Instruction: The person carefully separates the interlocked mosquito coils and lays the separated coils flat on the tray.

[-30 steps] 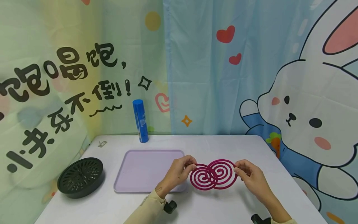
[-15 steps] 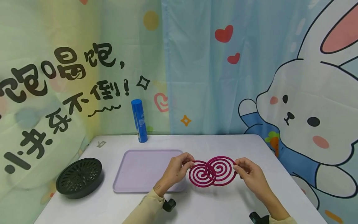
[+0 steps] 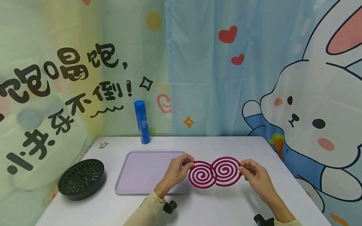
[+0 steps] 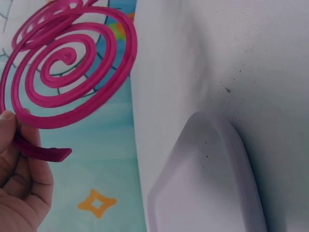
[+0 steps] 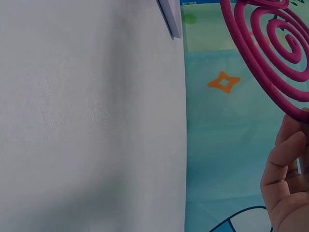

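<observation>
Two magenta mosquito coils overlap at their inner edges, held up above the table in the head view. My left hand pinches the outer rim of the left mosquito coil between thumb and fingers; its loose outer end pokes out past the fingers in the left wrist view. On the other side, my right hand pinches the rim of the right mosquito coil. Seen from above, the rings cross only in a narrow strip between the hands. Whether they are still interlocked there I cannot tell.
A lilac tray lies behind and left of my left hand. Farther left stands a round black slotted holder. A small metal stand and a blue spray can are at the table's back, before a printed curtain.
Both hands have risen slightly and drawn a little apart. The mosquito coils have slid outward with them, so their overlap has shrunk from a wide area to a narrow strip.
</observation>
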{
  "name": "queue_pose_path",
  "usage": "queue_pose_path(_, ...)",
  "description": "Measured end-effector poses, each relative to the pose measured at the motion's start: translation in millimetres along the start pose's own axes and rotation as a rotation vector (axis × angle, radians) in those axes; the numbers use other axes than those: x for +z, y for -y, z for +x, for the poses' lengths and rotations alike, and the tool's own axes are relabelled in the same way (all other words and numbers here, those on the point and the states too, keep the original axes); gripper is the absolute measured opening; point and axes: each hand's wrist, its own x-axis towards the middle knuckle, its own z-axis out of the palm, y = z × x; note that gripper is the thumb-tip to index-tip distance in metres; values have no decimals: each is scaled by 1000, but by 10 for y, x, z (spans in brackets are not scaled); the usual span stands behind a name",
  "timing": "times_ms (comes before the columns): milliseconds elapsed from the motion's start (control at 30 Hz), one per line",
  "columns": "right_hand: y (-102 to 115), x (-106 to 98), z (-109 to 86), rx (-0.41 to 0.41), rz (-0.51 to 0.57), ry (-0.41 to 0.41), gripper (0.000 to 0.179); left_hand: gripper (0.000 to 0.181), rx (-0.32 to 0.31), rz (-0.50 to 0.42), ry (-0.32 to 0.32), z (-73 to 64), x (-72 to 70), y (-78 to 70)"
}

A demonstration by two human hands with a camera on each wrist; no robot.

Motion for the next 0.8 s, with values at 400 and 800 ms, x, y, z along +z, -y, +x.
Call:
queue_pose_path(400,-16,-4,-9,-5,2,-9,22,4,-27,-24,2,-8,-8,0)
queue_pose_path(800,-12,-45,8,2,-8,-12,24,4,-28,-9,-9,-23,-25,16)
